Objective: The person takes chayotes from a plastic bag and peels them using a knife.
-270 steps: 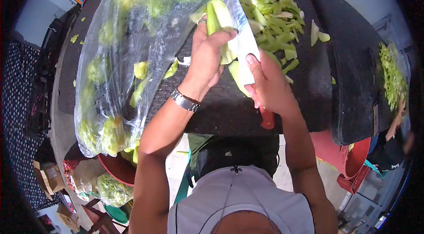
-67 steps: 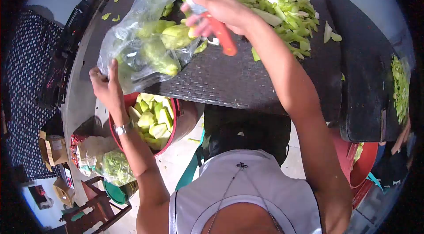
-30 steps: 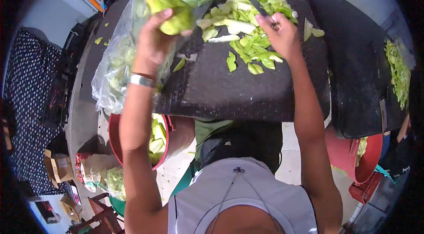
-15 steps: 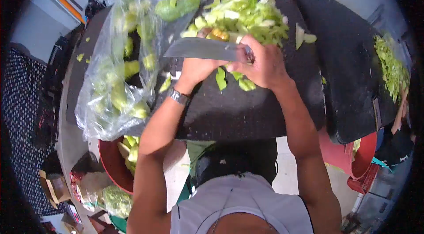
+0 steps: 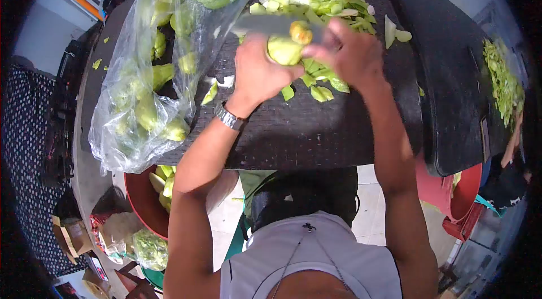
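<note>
My left hand (image 5: 262, 70) is closed around a pale green vegetable (image 5: 284, 51) above the dark woven table. My right hand (image 5: 354, 51) is closed on the knife; its handle is hidden in the fingers. The knife blade (image 5: 262, 25), blurred by motion, points left across the far side of the vegetable. A small yellow-brown end piece (image 5: 301, 33) shows at the blade. Beyond and beside the hands lies a heap of green peelings (image 5: 333, 3). Left of my left hand, a clear plastic bag (image 5: 132, 90) holds several green vegetables.
The dark table (image 5: 305, 141) has a black surface (image 5: 446, 84) at its right, with shredded greens (image 5: 499, 82) beyond. A red bucket (image 5: 141, 203) of cut pieces stands below left, another red bucket (image 5: 468, 189) below right. A co-worker's arm (image 5: 512, 141) shows far right.
Since half a second ago, both hands have shifted slightly, and the vegetable shows more between them. Over the longer span, the vegetable was taken up by my left hand and brought to the knife.
</note>
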A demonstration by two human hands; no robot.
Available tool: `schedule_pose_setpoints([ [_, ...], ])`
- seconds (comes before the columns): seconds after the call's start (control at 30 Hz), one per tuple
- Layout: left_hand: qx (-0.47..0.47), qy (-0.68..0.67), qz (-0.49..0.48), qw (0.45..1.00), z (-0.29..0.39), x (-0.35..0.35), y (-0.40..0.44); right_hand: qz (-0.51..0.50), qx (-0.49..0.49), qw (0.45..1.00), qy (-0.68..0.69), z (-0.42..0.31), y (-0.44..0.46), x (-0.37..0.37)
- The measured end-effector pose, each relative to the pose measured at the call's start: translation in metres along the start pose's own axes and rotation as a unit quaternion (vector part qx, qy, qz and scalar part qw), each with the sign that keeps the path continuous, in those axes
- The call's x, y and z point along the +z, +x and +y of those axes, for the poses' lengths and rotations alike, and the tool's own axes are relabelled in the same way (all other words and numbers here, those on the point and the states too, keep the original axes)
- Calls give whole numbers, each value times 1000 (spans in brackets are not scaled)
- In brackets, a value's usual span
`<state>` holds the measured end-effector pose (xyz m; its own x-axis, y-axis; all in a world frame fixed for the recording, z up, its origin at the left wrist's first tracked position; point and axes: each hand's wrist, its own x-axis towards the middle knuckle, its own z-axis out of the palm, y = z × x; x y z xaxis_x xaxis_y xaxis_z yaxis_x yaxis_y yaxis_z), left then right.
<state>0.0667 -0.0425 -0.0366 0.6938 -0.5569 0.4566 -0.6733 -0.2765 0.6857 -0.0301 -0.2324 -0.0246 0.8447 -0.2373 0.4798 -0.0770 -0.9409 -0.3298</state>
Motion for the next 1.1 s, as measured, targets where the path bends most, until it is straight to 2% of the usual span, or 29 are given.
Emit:
schedule_pose_setpoints([
  [0.03,27,-2,39,999,7,-1,-2,-16,40,999,4,15,4,-4],
  [0.13,-39,-44,34,998,22,-6,1,-72,161,984,37,40,11,-18],
  [0.27,-122,-79,7,989,6,-2,3,-26,155,985,65,11,10,-21],
  [0.33,-142,-99,-22,985,-10,0,6,-47,151,983,97,1,4,-14],
  [0.37,-177,-226,-31,957,-15,1,7,-57,149,981,111,-3,2,-13],
  [0.43,-235,-466,-46,852,-11,-2,12,-64,148,981,109,-9,1,-12],
  [0.47,-286,-542,-71,787,-9,-9,11,-61,149,981,106,-9,0,-10],
  [0.57,-239,-802,-73,542,-6,-22,11,-41,172,975,134,-6,1,-8],
  [0.6,-226,-791,-21,568,1,-24,10,-31,183,971,149,-5,1,-8],
  [0.7,-201,-770,41,603,-5,-35,13,8,183,963,199,-5,3,-10],
  [0.83,-291,-804,-20,518,-19,-27,13,7,187,957,221,-7,2,-5],
  [0.87,-287,-793,-95,530,-18,-23,11,4,186,958,217,-9,1,-3],
  [0.97,-294,-782,-138,532,-8,-19,10,-5,182,959,218,-9,1,-1],
  [1.0,-266,-782,-151,543,-7,-17,9,-6,182,958,221,-9,0,-1],
  [1.1,-285,-801,-122,513,-13,-12,9,-23,196,955,220,-12,0,-7],
])
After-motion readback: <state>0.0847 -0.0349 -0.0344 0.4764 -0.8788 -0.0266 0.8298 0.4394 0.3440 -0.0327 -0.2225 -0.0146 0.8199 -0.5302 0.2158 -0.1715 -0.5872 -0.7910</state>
